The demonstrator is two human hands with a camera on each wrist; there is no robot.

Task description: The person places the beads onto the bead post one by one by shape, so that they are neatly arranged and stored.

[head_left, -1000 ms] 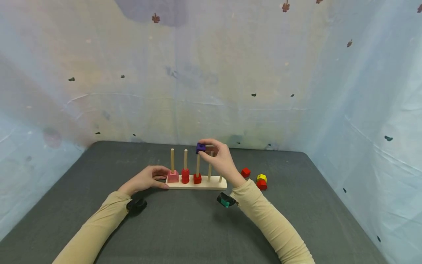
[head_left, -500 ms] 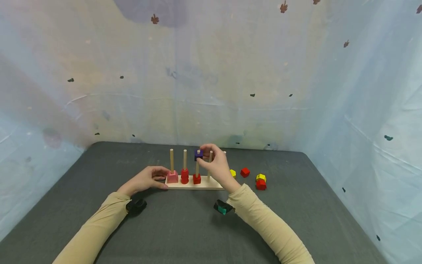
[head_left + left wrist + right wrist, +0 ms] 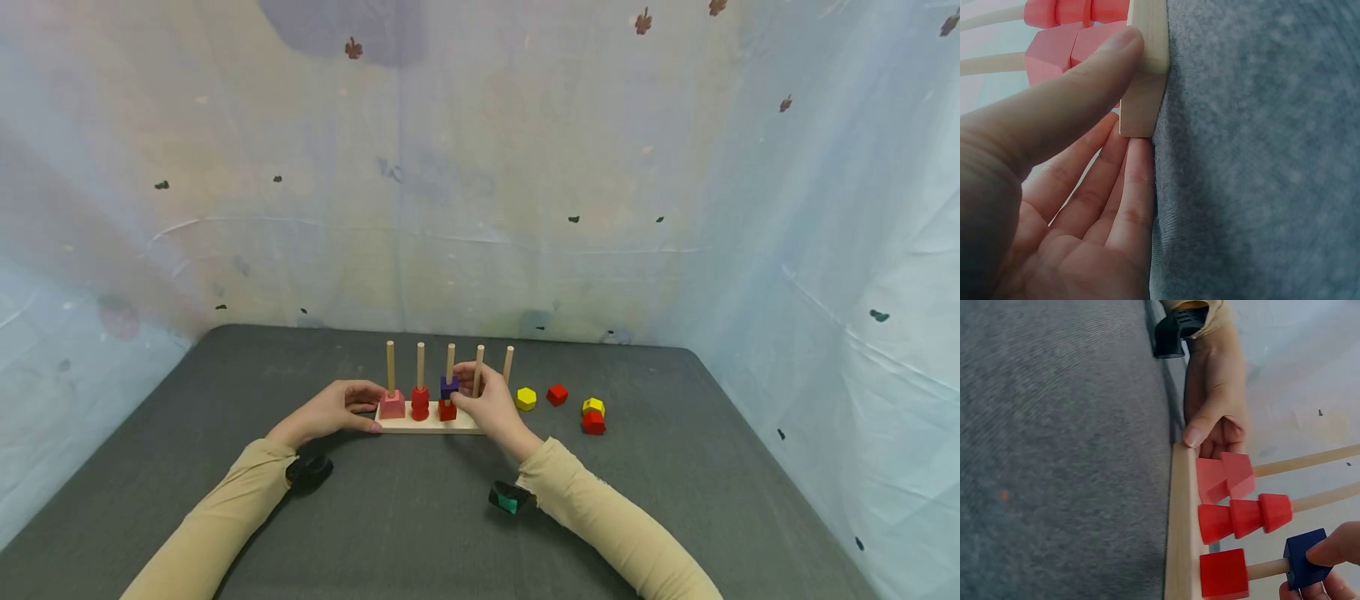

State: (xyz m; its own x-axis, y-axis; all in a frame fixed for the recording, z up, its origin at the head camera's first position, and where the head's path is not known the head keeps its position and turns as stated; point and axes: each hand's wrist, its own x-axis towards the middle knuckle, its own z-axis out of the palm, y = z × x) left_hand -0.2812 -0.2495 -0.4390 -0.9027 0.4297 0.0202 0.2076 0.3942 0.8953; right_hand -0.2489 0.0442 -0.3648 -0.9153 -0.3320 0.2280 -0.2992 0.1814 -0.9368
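A wooden peg board (image 3: 427, 426) with several upright pegs stands on the dark table. My left hand (image 3: 330, 408) grips its left end, thumb along the front edge and fingers against the end face. My right hand (image 3: 497, 412) pinches a dark purple cube (image 3: 448, 385) between thumb and fingers. The cube is threaded on the third peg, and in the right wrist view bare peg shows between it and the red cube (image 3: 1224, 575) at the bottom. Pink blocks (image 3: 392, 406) sit on the first peg, round-looking red blocks (image 3: 420, 405) on the second. The right hand partly hides the two right pegs.
Right of the board lie a yellow hexagonal block (image 3: 527, 399) and a red block (image 3: 557, 394). Farther right another yellow block (image 3: 593, 406) sits close behind a red one (image 3: 593, 423). A patterned curtain (image 3: 480, 167) hangs behind the table.
My right hand has brought the purple cube from the top of the third peg down along it. The yellow block behind that hand has come into view. My left hand keeps its place.
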